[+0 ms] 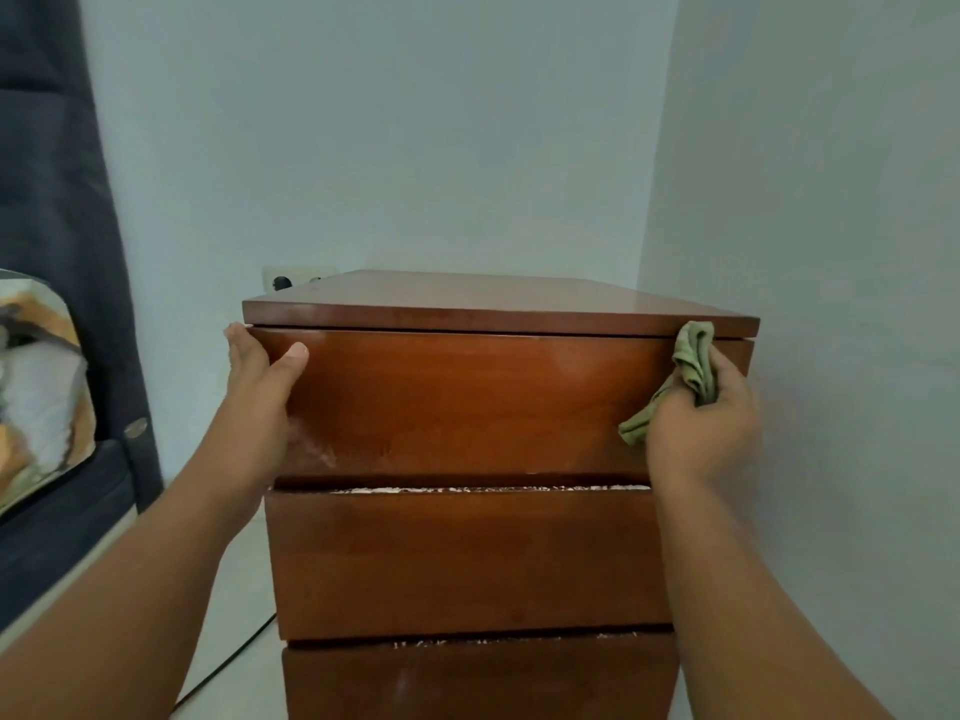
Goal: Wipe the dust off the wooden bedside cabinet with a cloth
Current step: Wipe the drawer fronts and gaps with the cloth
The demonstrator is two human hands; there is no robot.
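The wooden bedside cabinet (pixel 467 407) fills the middle of the view, reddish brown, with three drawer fronts under a flat top. My left hand (pixel 260 371) grips the left edge of the top drawer front, thumb on its face. My right hand (pixel 701 423) is closed on a bunched green cloth (pixel 693 361), which presses against the top right corner of that drawer, just under the cabinet's top. One end of the cloth hangs down left of my fist. White dust lies along the upper edges of the two lower drawers and smears the top drawer's lower left.
Pale walls stand behind and close to the right of the cabinet. A wall socket (pixel 283 282) with a plug sits behind its back left corner, and a dark cable (pixel 228 662) runs over the floor. A bed with dark frame and patterned bedding (pixel 41 387) is at the left.
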